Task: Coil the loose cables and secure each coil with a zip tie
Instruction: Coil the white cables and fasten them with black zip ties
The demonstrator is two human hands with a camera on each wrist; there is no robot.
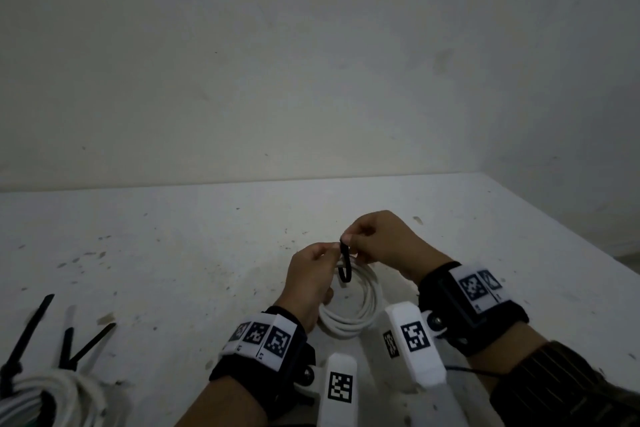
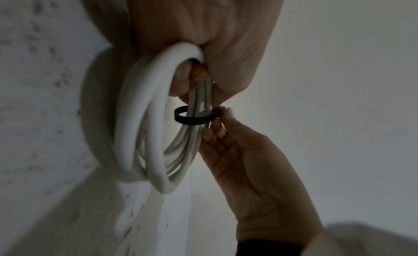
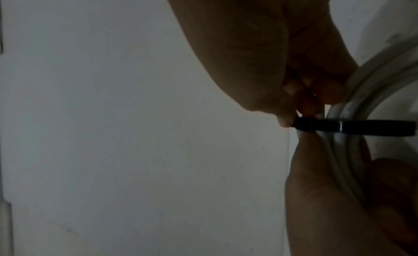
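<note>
Both hands meet over the white table (image 1: 173,253), holding up a coil of white cable (image 1: 353,314). A black zip tie (image 1: 345,263) loops round the coil's upper strands. My left hand (image 1: 313,274) grips the coil's strands just beside the loop; in the left wrist view its fingers (image 2: 192,75) curl round the cable coil (image 2: 140,125). My right hand (image 1: 377,241) pinches the tie at the top. The zip tie (image 2: 194,117) shows as a loose ring around the strands, the right hand (image 2: 248,161) pinching its end. The right wrist view shows the zip tie (image 3: 353,128) held at the fingertips (image 3: 287,120).
At the bottom left lies another white cable bundle (image 1: 38,399) with black ties on it. Loose black zip ties (image 1: 31,329) and a white one (image 1: 71,312) lie beside it. A wall backs the table; the table's right edge (image 1: 561,222) runs diagonally.
</note>
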